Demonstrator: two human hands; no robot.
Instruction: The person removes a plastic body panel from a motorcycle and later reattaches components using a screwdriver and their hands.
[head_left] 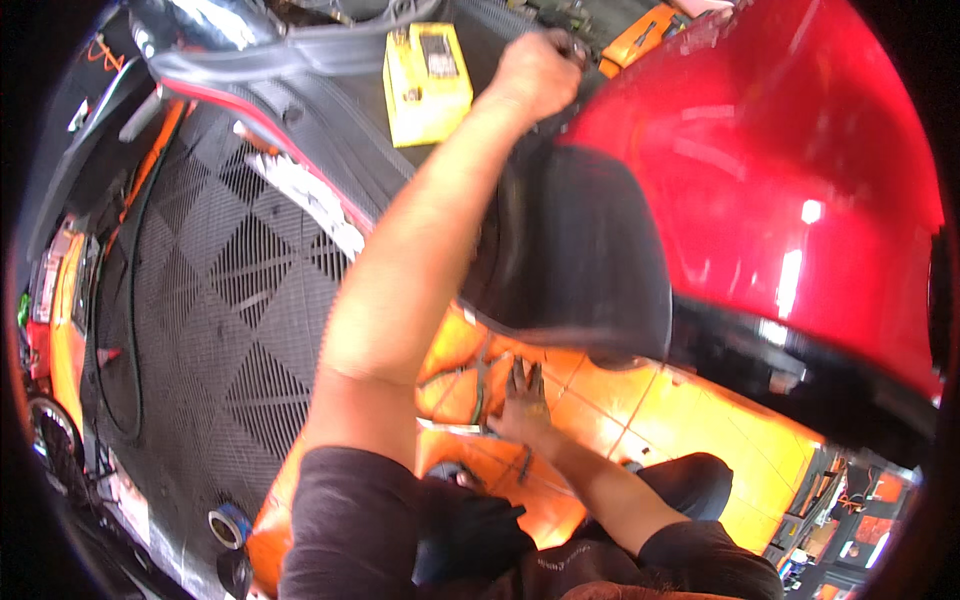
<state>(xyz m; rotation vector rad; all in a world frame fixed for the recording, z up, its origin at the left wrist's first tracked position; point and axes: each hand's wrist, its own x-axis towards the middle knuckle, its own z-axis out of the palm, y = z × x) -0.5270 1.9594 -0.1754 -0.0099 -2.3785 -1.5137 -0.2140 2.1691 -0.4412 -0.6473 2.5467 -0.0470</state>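
Observation:
My left arm reaches far up, and my left hand point(540, 75) is closed at the edge of the red body panel point(780, 150). Its fingertips are blurred against dark parts, so what they grip cannot be made out. Just left of that hand stands a yellow box point(428, 90) with a dark label, on a black ribbed vehicle floor panel point(350, 110). A black curved part point(575, 245) bulges out below the red panel. Lower down, my right hand point(522, 405) hangs over the tiled floor, dark-stained fingers stretched out and nothing visible in them.
Orange tiles point(590, 400) lie below, with a dark patterned mat point(190, 290) to the left. A hose point(135, 300) curves along the mat. A roll of tape point(230, 527) sits at lower left. An orange object point(640, 38) is behind my left hand; cluttered shelving point(830, 520) stands lower right.

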